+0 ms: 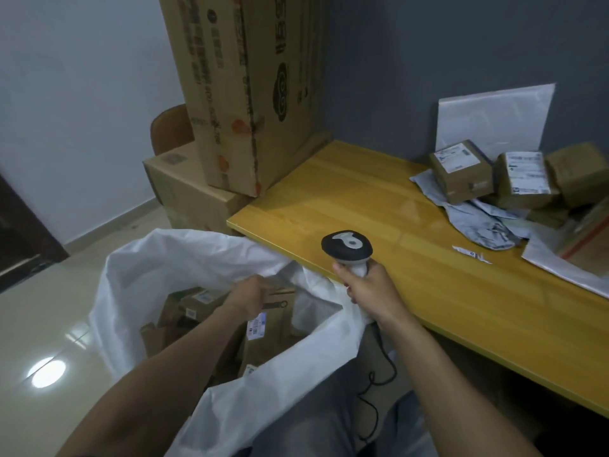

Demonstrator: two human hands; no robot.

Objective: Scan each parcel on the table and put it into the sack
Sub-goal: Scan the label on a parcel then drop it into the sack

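Observation:
My left hand is inside the mouth of the white sack, closed on the top edge of a brown cardboard parcel with a white barcode label. Several other brown parcels lie deeper in the sack. My right hand grips the handle of a black-and-white barcode scanner above the table's near edge, its cable hanging down. On the yellow wooden table, at the far right, sit labelled brown boxes and grey plastic mailers.
Large cardboard cartons stand stacked at the table's left end, against the wall. A flat white poly mailer leans on the grey wall behind the parcels. Glossy tiled floor lies left of the sack. A small paper scrap rests on the table.

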